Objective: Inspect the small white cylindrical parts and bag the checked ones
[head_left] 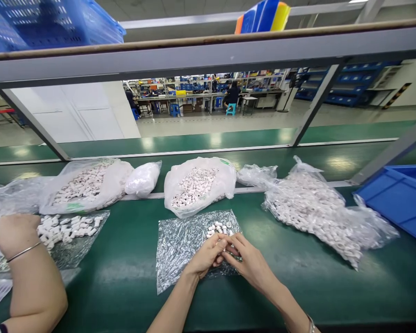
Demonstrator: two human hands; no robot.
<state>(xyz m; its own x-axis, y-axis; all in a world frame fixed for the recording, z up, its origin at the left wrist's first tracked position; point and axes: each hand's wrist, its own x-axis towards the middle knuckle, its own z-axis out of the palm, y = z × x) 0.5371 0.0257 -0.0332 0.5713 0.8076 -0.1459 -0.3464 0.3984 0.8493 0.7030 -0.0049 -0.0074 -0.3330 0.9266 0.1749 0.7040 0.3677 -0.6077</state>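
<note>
My left hand (206, 255) and my right hand (247, 261) meet over a clear plastic bag (180, 249) lying flat on the green bench. Their fingers are closed and touch at the tips. Whatever they hold is small and hidden between them. Just beyond the fingertips, several small white plastic fittings (219, 228) rest in a little heap on the bag. Behind them stands an open white bag (225, 180) filled with many more small white parts (194, 187).
A co-worker's arm (34, 277) reaches in at left beside white pieces (69, 229) on another clear bag. At right lie a full clear bag (308, 208) and a blue crate (398, 194). A small white bag (143, 179) and a metal frame post (315, 99) stand behind.
</note>
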